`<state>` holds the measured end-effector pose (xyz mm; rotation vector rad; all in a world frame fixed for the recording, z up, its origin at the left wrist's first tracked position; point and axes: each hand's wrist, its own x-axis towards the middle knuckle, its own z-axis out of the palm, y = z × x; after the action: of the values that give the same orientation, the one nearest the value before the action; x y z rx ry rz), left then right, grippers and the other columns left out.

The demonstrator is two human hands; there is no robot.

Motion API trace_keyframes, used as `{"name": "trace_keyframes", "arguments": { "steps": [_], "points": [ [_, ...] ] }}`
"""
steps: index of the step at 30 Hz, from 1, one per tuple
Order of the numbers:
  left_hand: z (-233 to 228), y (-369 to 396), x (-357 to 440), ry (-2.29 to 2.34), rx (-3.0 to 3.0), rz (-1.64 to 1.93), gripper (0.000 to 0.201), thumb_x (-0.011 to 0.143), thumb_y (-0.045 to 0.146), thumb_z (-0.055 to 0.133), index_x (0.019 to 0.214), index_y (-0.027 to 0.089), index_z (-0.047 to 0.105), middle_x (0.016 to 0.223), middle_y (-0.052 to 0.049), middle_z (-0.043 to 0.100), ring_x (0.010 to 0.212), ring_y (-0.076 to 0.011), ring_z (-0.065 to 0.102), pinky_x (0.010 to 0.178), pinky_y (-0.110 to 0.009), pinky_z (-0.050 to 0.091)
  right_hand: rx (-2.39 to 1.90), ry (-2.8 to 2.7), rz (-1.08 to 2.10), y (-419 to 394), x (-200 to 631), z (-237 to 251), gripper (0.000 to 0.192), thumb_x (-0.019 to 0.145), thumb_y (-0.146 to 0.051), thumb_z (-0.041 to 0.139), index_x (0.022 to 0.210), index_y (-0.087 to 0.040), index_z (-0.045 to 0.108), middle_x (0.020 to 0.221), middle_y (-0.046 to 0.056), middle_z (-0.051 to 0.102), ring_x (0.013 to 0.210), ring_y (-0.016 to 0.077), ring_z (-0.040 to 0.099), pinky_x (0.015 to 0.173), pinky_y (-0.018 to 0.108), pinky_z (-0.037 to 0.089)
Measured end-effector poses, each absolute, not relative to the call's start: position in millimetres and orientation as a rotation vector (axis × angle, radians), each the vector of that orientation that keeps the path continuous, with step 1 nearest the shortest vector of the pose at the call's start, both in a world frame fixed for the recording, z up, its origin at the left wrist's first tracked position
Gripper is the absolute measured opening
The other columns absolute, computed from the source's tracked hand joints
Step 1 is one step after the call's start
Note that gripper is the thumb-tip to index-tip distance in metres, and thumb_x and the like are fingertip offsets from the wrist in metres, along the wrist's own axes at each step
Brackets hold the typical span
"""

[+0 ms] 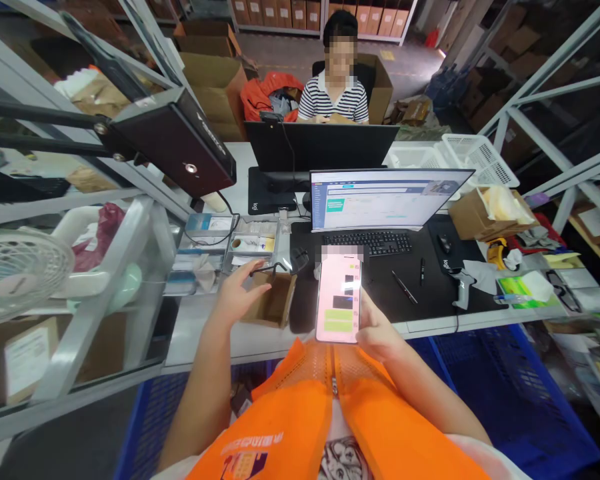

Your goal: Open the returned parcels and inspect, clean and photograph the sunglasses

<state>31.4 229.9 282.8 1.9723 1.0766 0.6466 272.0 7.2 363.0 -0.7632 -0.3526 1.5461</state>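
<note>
My right hand [375,327] is wrapped round a smartphone [337,307], held upright in front of my orange vest. Its lit pink screen shows a chat with green message blocks. On the left, my left hand [237,293] has a pair of dark-framed glasses [275,267] at its fingers, with the thumb apart below. The exact grip on the frame is partly hidden. Beneath that hand stands an open cardboard box [275,303] on the white desk, beside the black desk mat [305,307].
A monitor [380,200] and keyboard [370,243] stand ahead. Pens [405,287], a mouse [445,243] and a barcode scanner [463,290] lie right. Sorted trays [253,243] and a fan [20,277] are left. A co-worker [336,93] sits opposite.
</note>
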Motion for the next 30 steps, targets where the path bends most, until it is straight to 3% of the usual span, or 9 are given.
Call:
{"name": "trace_keyframes", "arguments": {
  "steps": [7,11,17,23,27,30],
  "points": [
    [281.0,233.7,34.2,1.072,2.005,0.648,0.059,0.077,0.047,0.077,0.129,0.023,0.064,0.134,-0.01,0.066,0.123,-0.0301,0.062,0.112,-0.049,0.046,-0.738,-0.425,1.533,9.3,271.9,357.3,0.094,0.056,-0.006,0.073,0.141,-0.032,0.043,0.13,0.005,0.067,0.107,0.0259,0.07,0.088,0.04,0.057],
    [280.9,234.6,37.9,1.061,1.987,0.655,0.058,0.077,0.045,0.077,0.129,0.022,0.064,0.134,-0.011,0.066,0.123,-0.0299,0.062,0.113,-0.049,0.045,-0.694,-0.367,1.499,11.8,273.7,361.1,0.078,0.062,-0.02,0.074,0.136,-0.029,0.051,0.127,0.006,0.069,0.106,0.0279,0.07,0.09,0.044,0.056],
    [278.3,236.4,47.7,1.047,1.998,0.641,0.059,0.077,0.046,0.076,0.13,0.022,0.063,0.133,-0.01,0.066,0.124,-0.029,0.062,0.112,-0.049,0.046,-0.853,-0.316,1.346,13.0,278.5,359.7,0.06,0.065,-0.027,0.079,0.122,-0.025,0.061,0.113,0.006,0.075,0.099,0.0261,0.072,0.08,0.036,0.058],
    [275.9,234.9,53.6,1.053,1.991,0.607,0.06,0.077,0.045,0.076,0.132,0.024,0.062,0.136,-0.01,0.065,0.126,-0.0297,0.06,0.113,-0.052,0.043,-1.05,-0.288,1.249,12.6,281.6,352.7,0.064,0.058,-0.021,0.088,0.115,-0.023,0.06,0.1,0.003,0.078,0.082,0.0215,0.073,0.071,0.032,0.058],
    [275.1,232.8,51.9,1.021,1.988,0.634,0.06,0.078,0.046,0.076,0.132,0.025,0.062,0.136,-0.01,0.065,0.126,-0.0288,0.06,0.115,-0.051,0.042,-1.085,-0.334,1.283,12.6,282.5,352.9,0.069,0.055,-0.017,0.089,0.116,-0.024,0.058,0.1,0.003,0.077,0.081,0.0208,0.073,0.07,0.031,0.057],
    [274.1,231.5,48.8,1.022,1.972,0.663,0.059,0.078,0.046,0.076,0.131,0.025,0.063,0.135,-0.01,0.065,0.125,-0.0289,0.061,0.114,-0.051,0.043,-1.016,-0.319,1.32,12.6,282.7,352.4,0.061,0.061,-0.024,0.085,0.116,-0.024,0.059,0.104,0.004,0.076,0.084,0.0211,0.072,0.07,0.031,0.057]
  ]
}}
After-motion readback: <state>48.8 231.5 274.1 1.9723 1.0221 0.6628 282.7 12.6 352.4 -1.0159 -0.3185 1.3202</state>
